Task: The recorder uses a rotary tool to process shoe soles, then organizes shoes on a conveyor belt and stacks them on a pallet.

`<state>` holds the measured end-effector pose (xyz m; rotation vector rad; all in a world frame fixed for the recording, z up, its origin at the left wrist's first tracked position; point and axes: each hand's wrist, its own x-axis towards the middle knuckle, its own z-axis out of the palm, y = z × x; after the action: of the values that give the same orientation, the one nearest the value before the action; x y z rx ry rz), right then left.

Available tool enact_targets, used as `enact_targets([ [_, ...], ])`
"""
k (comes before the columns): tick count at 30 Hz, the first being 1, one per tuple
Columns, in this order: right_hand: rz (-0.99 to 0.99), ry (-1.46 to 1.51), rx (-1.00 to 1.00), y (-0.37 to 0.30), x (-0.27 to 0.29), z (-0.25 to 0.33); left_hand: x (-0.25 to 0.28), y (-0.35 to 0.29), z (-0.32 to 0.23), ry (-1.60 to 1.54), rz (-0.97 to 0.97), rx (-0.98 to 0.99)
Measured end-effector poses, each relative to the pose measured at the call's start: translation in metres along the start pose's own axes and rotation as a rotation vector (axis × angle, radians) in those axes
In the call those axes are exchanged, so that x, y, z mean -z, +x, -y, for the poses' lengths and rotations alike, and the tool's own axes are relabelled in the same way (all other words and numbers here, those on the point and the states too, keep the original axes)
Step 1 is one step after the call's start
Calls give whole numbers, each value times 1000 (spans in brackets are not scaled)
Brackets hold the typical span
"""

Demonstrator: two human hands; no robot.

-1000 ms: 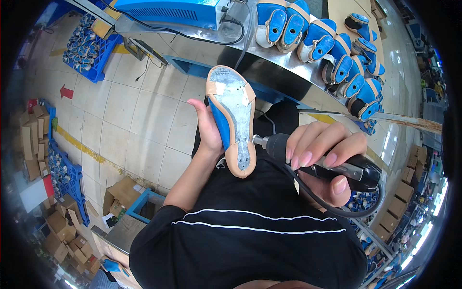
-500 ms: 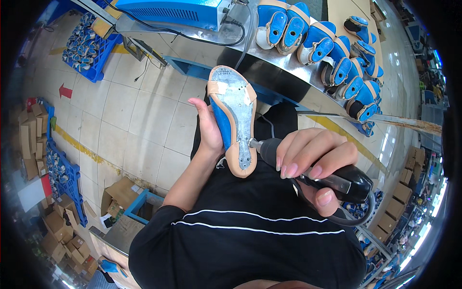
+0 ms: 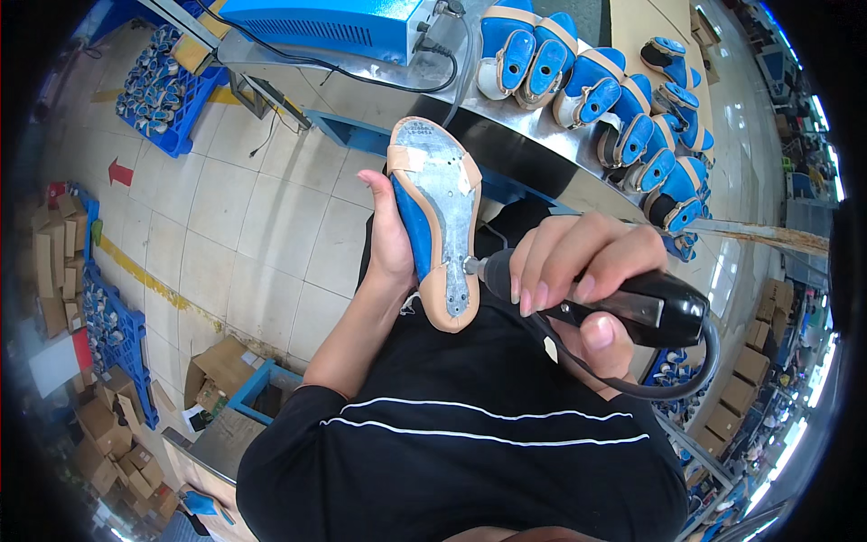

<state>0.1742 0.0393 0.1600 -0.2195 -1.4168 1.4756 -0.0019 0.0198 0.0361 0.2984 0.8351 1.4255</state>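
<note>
My left hand (image 3: 390, 237) holds a shoe piece (image 3: 456, 237) from its left side, thumb standing up and the other fingers hidden behind it. Its underside faces me: a grey insole face with tan edging, a tan strap folded over near the wide end, and blue material along the left. My right hand (image 3: 587, 271) is wrapped round a black corded electric screwdriver (image 3: 646, 307). The tool's metal tip (image 3: 473, 265) meets the right edge of the narrow heel part, or is very close to it. Small dark holes show near the heel end.
Rows of blue-and-tan shoe pieces (image 3: 591, 90) stand on the metal bench ahead, beside a blue power unit (image 3: 316, 27) with black cables. Blue crates (image 3: 181, 135) of similar pieces are on the floor at left. Cardboard boxes (image 3: 217, 370) stand at lower left.
My right hand and the screwdriver's rear end have shifted slightly right and up. The tip stays at about the same place on the shoe piece, which has barely moved.
</note>
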Motion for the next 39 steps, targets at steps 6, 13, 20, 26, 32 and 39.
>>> enact_targets([
  [6, 124, -152, -37, 9, -3, -2, 3, 6, -4, 9, 14, -21],
  [13, -150, -9, -70, 13, -5, -3, 6, 5, -5, -45, 1, -49],
  [20, -312, -72, 368, 3, 47, 23, 20, 12, -7, -207, -66, -85],
  [26, -240, -56, 434, -11, 46, 46, 27, 14, -3, -196, -10, -36],
  [32, -117, -97, 393, -9, 2, 52, 18, 9, -5, -199, 32, -18],
  [39, 45, 3, 407, -9, -19, 43, 4, -12, -13, -148, 162, -105],
])
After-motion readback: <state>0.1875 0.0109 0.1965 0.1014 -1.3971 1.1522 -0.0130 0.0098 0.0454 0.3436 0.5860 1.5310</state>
